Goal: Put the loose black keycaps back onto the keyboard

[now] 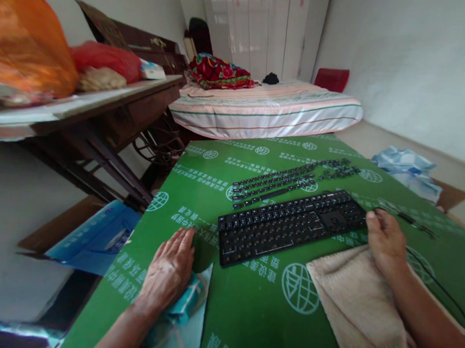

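A black keyboard (275, 229) lies slightly angled on the green table. Its top row and some right-hand keys have caps, while most of the main area shows bare switches. At its right end is my right hand (386, 238), fingers curled and closed on the keyboard's edge; their undersides are hidden. A beige cloth (350, 287) lies under and beside that wrist. My left hand (171, 264) rests flat on the table, left of the keyboard, fingers stretched out. Beneath its wrist is a teal checked cloth (187, 297). Behind the keyboard, loose black keycaps (276, 182) stand in rows.
A thin wire tool with a dark handle (406, 217) lies right of my right hand. A black cable (435, 274) runs down the table's right side. Beyond the green table (248, 309) stands a bed (268, 106). A side table (105, 100) with bags is at left.
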`<state>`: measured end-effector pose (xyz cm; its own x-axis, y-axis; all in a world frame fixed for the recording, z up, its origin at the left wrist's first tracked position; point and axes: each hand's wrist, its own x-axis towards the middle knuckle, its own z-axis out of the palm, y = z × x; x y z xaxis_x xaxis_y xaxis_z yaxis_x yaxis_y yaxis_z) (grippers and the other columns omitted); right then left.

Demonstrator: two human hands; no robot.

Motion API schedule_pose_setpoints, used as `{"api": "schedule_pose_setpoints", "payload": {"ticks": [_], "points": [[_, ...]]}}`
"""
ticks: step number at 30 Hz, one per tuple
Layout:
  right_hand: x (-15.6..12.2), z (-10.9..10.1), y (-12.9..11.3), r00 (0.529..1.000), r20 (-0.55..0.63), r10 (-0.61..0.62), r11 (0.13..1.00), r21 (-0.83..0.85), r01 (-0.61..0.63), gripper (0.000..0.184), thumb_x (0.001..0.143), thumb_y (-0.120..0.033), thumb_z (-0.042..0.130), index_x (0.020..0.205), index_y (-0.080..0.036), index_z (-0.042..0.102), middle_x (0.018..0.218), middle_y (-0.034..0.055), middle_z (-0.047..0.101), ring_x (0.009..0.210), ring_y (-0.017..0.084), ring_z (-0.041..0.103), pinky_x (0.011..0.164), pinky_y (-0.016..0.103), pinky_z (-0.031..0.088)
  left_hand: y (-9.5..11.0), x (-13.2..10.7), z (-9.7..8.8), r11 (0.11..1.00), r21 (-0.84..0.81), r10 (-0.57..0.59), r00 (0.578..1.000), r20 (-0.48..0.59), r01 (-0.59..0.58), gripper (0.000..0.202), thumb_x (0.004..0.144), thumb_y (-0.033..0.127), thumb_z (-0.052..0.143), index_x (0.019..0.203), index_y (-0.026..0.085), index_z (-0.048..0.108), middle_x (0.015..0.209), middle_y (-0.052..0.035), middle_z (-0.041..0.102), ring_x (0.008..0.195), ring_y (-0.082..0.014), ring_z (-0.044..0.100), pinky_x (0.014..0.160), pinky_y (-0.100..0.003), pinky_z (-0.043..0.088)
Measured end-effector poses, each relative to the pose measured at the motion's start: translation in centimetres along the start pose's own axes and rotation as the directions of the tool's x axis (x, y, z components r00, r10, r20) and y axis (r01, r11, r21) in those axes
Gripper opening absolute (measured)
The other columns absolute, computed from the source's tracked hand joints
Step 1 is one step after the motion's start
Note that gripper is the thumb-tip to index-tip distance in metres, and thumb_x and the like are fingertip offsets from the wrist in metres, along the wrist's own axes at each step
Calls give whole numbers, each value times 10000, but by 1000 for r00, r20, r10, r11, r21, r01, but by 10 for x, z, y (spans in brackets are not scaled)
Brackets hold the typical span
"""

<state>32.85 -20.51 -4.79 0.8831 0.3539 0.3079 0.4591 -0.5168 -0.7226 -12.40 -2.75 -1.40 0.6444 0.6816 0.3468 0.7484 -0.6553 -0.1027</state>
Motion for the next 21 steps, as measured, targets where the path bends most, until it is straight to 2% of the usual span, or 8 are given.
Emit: {"api": "schedule_pose_setpoints", "payload": {"ticks": [5,9,13,16,21], "points": [[1,2,2,1000,-15,-17,999,32,17,749,785,-599,363,1221,-23,560,1047,222,636,955,341,586,860,488,444,-11,7,-8,990,-50,-131,990,49,133,496,920,337,290,1264,43,492,1238,-209,593,1212,-308,527,1023,-438,428],[1,3,1,1000,-15,-9,999,48,10,770,775,-623,358,1220,-27,558,1046,221,638,956,336,585,865,488,441,-7,5,-21,977,-156,-148,989,10,148,523,905,425,336,1253,75,505,1258,-199,584,1214,-313,527,1043,-434,417],[1,4,-1,1000,-10,4,999,53,-4,793,770,-637,349,1221,-18,553,1051,230,639,963,340,590,876,486,438,14,-1,-30,960,-266,-99,995,-23,90,526,893,484,382,1288,154,494,1297,-138,575,1221,-293,526,1047,-436,423],[2,4,-2,1000,-6,-3,999,55,3,801,769,-640,342,1225,-14,548,1075,239,633,973,344,593,886,487,436,35,0,-33,939,-338,-58,998,23,62,554,870,516,423,1291,164,504,1312,-128,568,1231,-288,518,1045,-426,427],[2,5,-3,1000,5,-10,999,47,10,803,765,-641,328,1213,-14,556,1095,245,629,1000,352,588,897,482,431,62,14,-32,872,-461,-113,984,140,165,602,844,521,447,1298,129,492,1303,-154,569,1198,-299,546,1021,-435,449]]}}
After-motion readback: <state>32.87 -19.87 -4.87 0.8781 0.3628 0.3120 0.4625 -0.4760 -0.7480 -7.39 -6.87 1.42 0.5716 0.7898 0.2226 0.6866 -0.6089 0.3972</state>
